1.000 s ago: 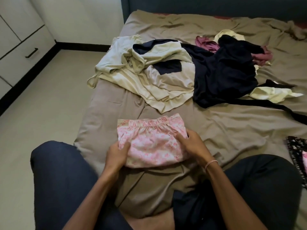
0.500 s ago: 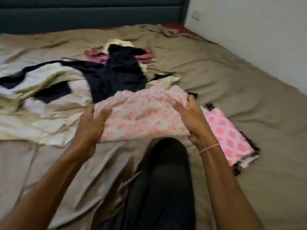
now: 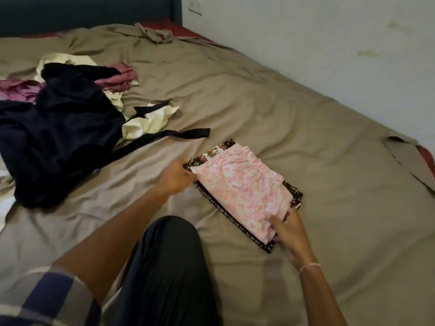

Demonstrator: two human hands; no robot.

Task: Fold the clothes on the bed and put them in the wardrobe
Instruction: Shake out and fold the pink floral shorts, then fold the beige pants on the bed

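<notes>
i'm stacking: the folded pink floral garment [image 3: 242,191] lies on the dark patterned piece [image 3: 294,195]. my right hand [image 3: 290,234] pinches its near corner; my left hand [image 3: 175,178], at that piece's left edge, is too blurred to tell. next, i reckon: let go and take from the unfolded heap [image 3: 58,137] left of it.

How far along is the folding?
Done: the pink floral garment lies folded on a folded dark patterned piece. In hand: right hand grips its corner, left hand at its edge, blurred. Left: the navy, cream and purple heap is unfolded; no wardrobe visible.
</notes>
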